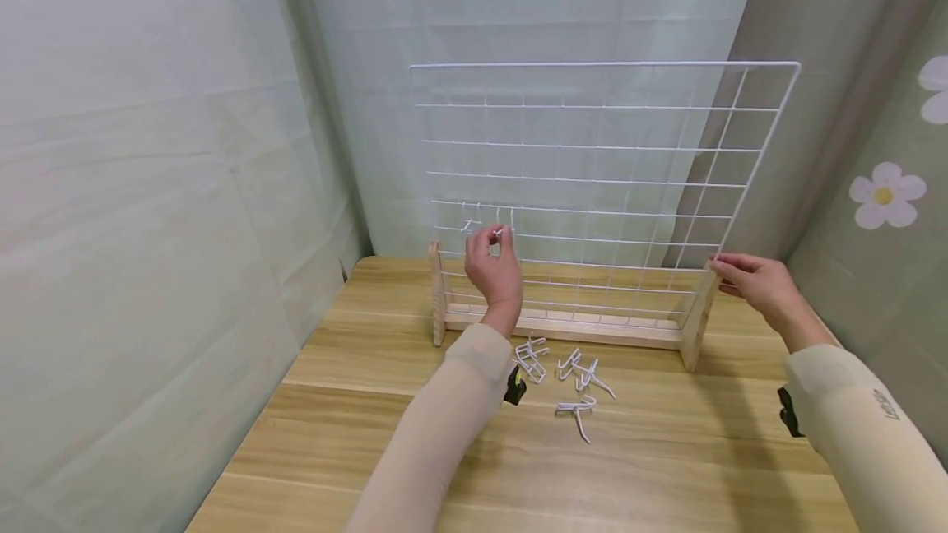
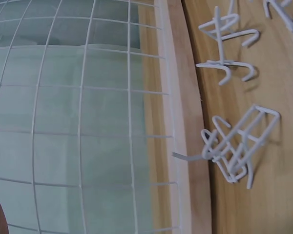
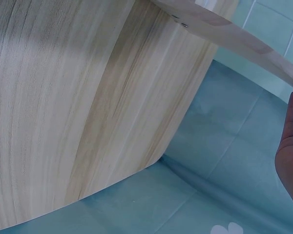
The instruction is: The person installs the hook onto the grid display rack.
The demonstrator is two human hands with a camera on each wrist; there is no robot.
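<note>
A white wire grid panel (image 1: 592, 146) stands upright in a wooden stand (image 1: 563, 327). My left hand (image 1: 494, 270) is raised at the lower left of the grid, its thumb and fingertips pinching a white wire hook (image 1: 512, 219) that hangs on a grid wire. Just left of that hand, another white hook (image 1: 466, 224) hangs from the same wire. At the far right, my right hand (image 1: 759, 285) grips the top of the stand's right upright (image 1: 699, 315) between thumb and fingers. Only part of this hand (image 3: 292, 141) shows in the right wrist view, against the upright's edge.
Several loose white hooks (image 1: 530, 359) lie on the wooden table (image 1: 355, 401) in front of the stand, some tangled together. One single hook (image 1: 578, 411) lies nearest to me. Pale curtains (image 1: 185, 187) enclose the table at the left, back and right.
</note>
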